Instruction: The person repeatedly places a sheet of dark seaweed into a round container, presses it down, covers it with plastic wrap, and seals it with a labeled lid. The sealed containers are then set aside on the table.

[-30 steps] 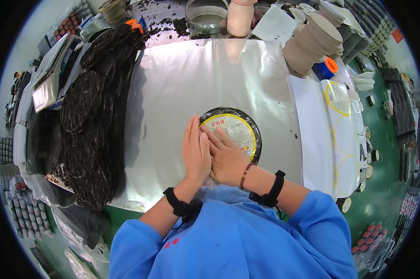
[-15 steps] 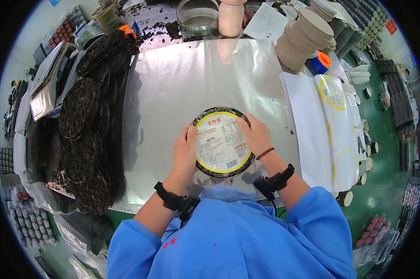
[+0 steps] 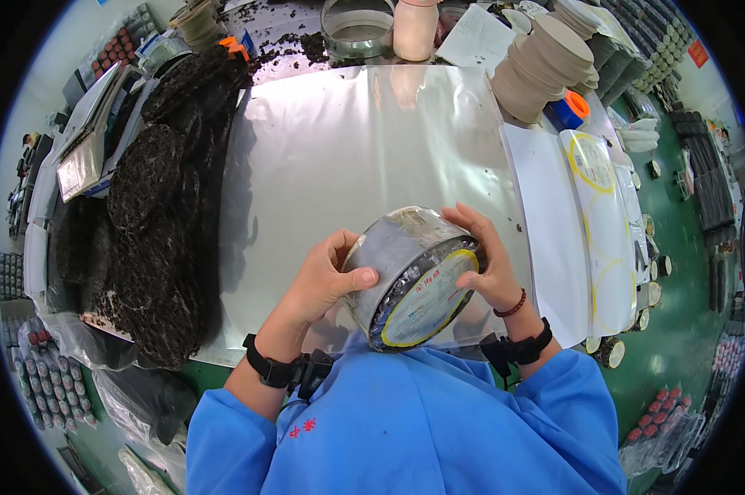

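A drum-shaped pack [image 3: 393, 249], wrapped in clear film, is tilted between my hands above the metal-topped table. Its greyish side is turned up, and its dark-edged face with a round, yellow-rimmed label [image 3: 430, 299] slants toward my body and to the right. My left hand [image 3: 329, 276] grips the pack's left side, thumb on the greyish wall and fingers mostly hidden behind. At the right, my right hand [image 3: 489, 268] clasps the edge, its thumb at the label's rim and its fingers over the far side.
Dark, dried seaweed-like sheets [image 3: 153, 190] are piled at the left. Behind the metal sheet [image 3: 364, 140] stand a metal ring [image 3: 357, 41], a pinkish jar [image 3: 414, 33] and stacked pale discs [image 3: 546, 62]. At the right lie a tape dispenser [image 3: 568, 111] and a roll of labels [image 3: 593, 223].
The pack has tipped from label-up to standing on a slant, exposing its side. My left thumb has shifted onto that side, and my right hand has moved right.
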### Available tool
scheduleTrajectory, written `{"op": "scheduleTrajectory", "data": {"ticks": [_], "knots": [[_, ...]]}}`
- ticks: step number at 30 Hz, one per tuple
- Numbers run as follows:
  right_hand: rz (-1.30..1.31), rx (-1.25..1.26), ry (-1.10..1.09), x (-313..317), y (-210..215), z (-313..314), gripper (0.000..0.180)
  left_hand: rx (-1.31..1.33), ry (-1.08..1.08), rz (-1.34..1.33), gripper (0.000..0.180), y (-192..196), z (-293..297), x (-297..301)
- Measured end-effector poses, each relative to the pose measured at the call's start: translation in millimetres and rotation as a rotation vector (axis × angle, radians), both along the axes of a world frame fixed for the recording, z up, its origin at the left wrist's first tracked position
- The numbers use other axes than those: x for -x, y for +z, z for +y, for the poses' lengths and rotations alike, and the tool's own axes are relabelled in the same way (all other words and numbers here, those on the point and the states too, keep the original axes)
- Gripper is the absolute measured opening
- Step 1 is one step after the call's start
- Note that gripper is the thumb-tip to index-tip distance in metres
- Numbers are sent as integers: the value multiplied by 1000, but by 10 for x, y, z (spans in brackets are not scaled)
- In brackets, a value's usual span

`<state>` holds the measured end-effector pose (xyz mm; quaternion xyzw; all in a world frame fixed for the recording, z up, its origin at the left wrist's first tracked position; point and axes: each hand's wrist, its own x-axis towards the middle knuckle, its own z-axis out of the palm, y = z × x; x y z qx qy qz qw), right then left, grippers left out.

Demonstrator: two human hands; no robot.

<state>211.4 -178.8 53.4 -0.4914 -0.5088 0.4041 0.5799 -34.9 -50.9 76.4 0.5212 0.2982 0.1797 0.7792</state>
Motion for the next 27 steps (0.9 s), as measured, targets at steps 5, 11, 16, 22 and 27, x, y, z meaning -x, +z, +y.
{"op": "scheduleTrajectory", "data": {"ticks": [5, 11, 16, 22, 27], "knots": [[68, 23, 75, -111, 45, -40, 120, 46, -36, -65, 56, -32, -29, 2], [-58, 52, 244, -200, 228, -148, 110, 183, -92, -218, 51, -88, -5, -2], [-104, 73, 303, -184, 339, -210, 101, 292, -80, -229, 50, -266, -64, 25], [-75, 24, 284, -159, 387, -313, 87, 316, -46, -249, 43, -248, -83, 104], [221, 26, 23, -411, 526, -392, 71, 483, 367, -97, 36, -643, 212, 244]]}}
